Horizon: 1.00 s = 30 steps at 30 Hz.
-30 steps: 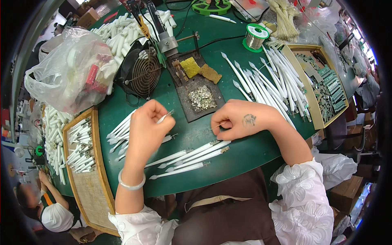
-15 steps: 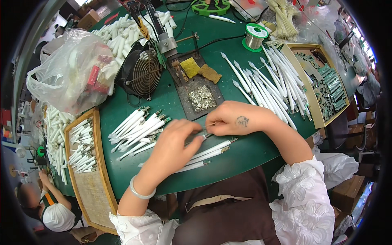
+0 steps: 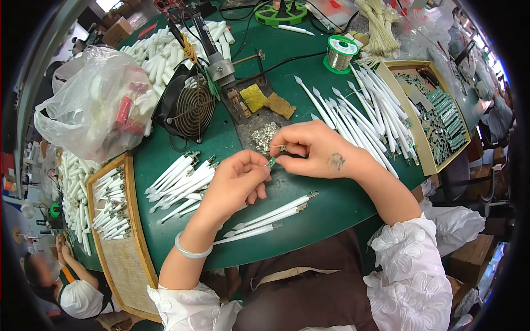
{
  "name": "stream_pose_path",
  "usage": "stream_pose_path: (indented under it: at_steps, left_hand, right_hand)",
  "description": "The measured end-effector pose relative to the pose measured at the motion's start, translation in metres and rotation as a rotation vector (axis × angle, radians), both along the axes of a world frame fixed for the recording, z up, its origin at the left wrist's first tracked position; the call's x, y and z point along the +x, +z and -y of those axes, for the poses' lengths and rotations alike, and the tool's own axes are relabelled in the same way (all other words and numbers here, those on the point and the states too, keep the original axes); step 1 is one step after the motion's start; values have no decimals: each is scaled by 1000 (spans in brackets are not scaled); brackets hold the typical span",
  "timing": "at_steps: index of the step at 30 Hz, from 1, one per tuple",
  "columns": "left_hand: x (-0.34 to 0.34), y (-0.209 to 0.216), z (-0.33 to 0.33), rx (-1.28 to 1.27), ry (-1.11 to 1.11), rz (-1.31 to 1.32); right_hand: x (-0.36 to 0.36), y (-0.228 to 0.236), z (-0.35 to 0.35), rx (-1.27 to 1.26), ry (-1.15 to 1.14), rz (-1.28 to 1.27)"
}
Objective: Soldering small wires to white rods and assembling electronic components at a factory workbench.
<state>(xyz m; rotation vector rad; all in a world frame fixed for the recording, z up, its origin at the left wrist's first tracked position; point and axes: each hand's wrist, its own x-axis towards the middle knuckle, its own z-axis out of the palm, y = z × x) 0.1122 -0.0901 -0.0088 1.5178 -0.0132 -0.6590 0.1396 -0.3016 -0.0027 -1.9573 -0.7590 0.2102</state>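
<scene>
Both my hands meet over the near end of a dark metal plate. My left hand (image 3: 234,185) is closed, its thumb and forefinger pinching a small green circuit board (image 3: 270,162). My right hand (image 3: 320,151) is closed too, its fingertips right beside the board; a thin pale bit shows there, too small to name. Below them lie a few white candle-shaped sticks (image 3: 276,212) with metal ends pointing right. A pile of similar white sticks (image 3: 182,179) lies left of my left hand. Behind the fingers sits a heap of silvery scraps (image 3: 264,135) on the plate (image 3: 251,118).
A black fan (image 3: 190,105) and a plastic bag (image 3: 83,105) stand left. Flame-tipped white sticks (image 3: 370,118) and a box of circuit boards (image 3: 428,163) lie right. A solder wire spool (image 3: 340,53) stands behind. A wood-framed tray (image 3: 130,270) is at left; another person (image 3: 83,295) works beyond.
Both hands have risen slightly away from me, uncovering the few sticks near the table edge. The green circuit board now shows between my fingertips.
</scene>
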Motion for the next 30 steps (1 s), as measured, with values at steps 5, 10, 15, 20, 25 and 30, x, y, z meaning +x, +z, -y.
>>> stream_pose_path:
  at_steps: [5, 10, 15, 20, 25, 30]
  left_hand:
    - [0, 1, 2, -16, 10, -11]
    - [-2, -3, 3, 74, -4, 88]
    - [-2, -12, 3, 68, 29, 206]
    - [-1, -8, 2, 26, 109, 98]
    - [-3, -11, 2, 47, 111, 125]
    - [-7, -12, 5, 106, 117, 181]
  right_hand:
    - [-3, -2, -4, -56, 4, 181]
    - [-4, 2, -7, -209, 40, 72]
    - [-5, 2, -11, -215, 31, 45]
    - [-6, 2, -10, -201, 1, 91]
    - [-4, -12, -12, -95, -34, 404]
    - [-4, -16, -14, -152, -36, 555]
